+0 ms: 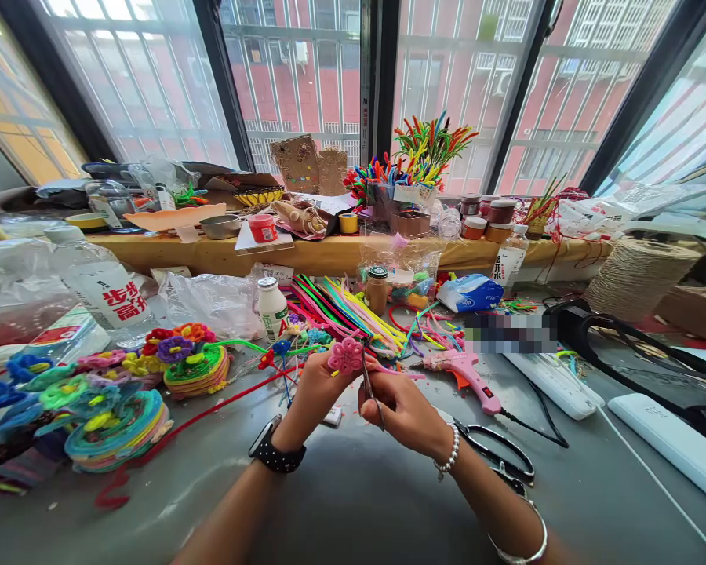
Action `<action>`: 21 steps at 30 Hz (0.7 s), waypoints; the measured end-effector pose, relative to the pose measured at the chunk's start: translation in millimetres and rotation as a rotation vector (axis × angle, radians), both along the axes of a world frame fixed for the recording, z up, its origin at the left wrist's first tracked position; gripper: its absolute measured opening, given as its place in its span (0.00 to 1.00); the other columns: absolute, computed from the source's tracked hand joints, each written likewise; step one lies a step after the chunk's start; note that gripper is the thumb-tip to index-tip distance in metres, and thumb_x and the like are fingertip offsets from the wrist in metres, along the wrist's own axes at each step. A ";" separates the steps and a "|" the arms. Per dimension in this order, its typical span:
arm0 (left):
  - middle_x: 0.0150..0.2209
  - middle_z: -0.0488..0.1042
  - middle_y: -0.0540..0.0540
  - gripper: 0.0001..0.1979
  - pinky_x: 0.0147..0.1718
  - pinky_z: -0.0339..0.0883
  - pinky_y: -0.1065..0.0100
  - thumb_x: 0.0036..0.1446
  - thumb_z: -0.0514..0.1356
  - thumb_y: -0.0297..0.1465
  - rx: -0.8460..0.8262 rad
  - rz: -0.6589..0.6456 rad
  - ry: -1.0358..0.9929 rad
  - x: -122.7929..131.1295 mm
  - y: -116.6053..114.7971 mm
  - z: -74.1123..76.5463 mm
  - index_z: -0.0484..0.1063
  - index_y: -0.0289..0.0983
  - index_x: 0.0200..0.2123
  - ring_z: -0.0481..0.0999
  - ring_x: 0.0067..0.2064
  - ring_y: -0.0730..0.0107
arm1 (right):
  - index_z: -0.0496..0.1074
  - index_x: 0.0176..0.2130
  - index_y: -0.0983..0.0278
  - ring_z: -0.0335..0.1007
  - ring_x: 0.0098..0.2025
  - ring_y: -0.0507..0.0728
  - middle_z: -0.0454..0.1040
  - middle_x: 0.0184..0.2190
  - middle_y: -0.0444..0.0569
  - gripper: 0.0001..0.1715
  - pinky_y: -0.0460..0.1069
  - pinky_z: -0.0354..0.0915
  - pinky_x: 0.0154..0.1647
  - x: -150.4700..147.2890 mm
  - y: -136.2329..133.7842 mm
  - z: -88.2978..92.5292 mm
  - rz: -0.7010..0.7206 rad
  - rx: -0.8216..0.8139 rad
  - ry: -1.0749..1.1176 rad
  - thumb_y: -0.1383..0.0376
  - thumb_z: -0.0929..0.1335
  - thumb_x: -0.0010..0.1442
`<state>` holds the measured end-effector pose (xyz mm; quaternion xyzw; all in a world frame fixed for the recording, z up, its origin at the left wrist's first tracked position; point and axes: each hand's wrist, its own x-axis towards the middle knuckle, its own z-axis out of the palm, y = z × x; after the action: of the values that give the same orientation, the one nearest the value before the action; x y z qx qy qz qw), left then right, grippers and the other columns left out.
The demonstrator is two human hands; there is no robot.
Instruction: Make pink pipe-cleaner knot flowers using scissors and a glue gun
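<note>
My left hand (316, 390) pinches a pink pipe-cleaner flower (345, 355) and holds it up above the grey table (353, 502). My right hand (404, 410) is closed round a small metal tool, likely pliers or scissors (369, 386), whose tip meets the flower's right edge. A black watch sits on my left wrist, a bead bracelet and a bangle on my right arm. Loose pipe cleaners (353, 308) lie fanned out just behind the hands.
Finished coiled flowers (197, 362) pile up at the left. A pink glue gun (464, 370), black scissors (497, 455) and a white power strip (556, 383) lie at the right. Small bottles (272, 308), plastic bags and a cluttered wooden sill (329, 253) stand behind.
</note>
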<state>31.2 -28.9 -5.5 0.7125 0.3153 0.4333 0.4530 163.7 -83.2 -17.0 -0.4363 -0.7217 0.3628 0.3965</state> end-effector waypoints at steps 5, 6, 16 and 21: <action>0.26 0.75 0.47 0.04 0.32 0.65 0.69 0.42 0.60 0.30 -0.037 -0.002 -0.007 1.0 -2.0 3.2 0.74 0.36 0.21 0.73 0.30 0.65 | 0.58 0.21 0.65 0.51 0.20 0.48 0.58 0.18 0.42 0.33 0.44 0.49 0.18 -0.2 0.0 0.7 0.011 -0.009 0.030 0.38 0.53 0.45; 0.26 0.75 0.47 0.04 0.32 0.65 0.69 0.42 0.60 0.30 -0.043 -0.002 -0.010 1.3 -2.4 3.8 0.74 0.36 0.21 0.73 0.30 0.65 | 0.58 0.21 0.65 0.50 0.20 0.48 0.57 0.18 0.42 0.33 0.44 0.49 0.18 -0.1 0.0 0.5 0.008 -0.007 0.031 0.38 0.54 0.45; 0.24 0.74 0.47 0.07 0.30 0.66 0.69 0.41 0.61 0.33 -0.097 0.012 -0.028 2.0 -3.2 5.1 0.73 0.33 0.21 0.72 0.28 0.67 | 0.54 0.17 0.64 0.49 0.17 0.47 0.56 0.14 0.40 0.25 0.43 0.49 0.18 -2.2 2.1 -4.4 -0.088 0.019 0.062 0.47 0.62 0.48; 0.26 0.74 0.46 0.08 0.32 0.65 0.68 0.42 0.60 0.33 -0.091 0.068 -0.083 1.5 -1.2 2.6 0.72 0.32 0.24 0.71 0.30 0.67 | 0.53 0.15 0.64 0.51 0.18 0.47 0.59 0.14 0.40 0.24 0.43 0.50 0.19 -2.3 0.3 1.0 -0.122 0.028 0.113 0.51 0.62 0.50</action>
<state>32.7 -30.1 -2.9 0.6614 0.3398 0.4627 0.4826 161.4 -83.0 -16.0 -0.4527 -0.6752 0.3517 0.4642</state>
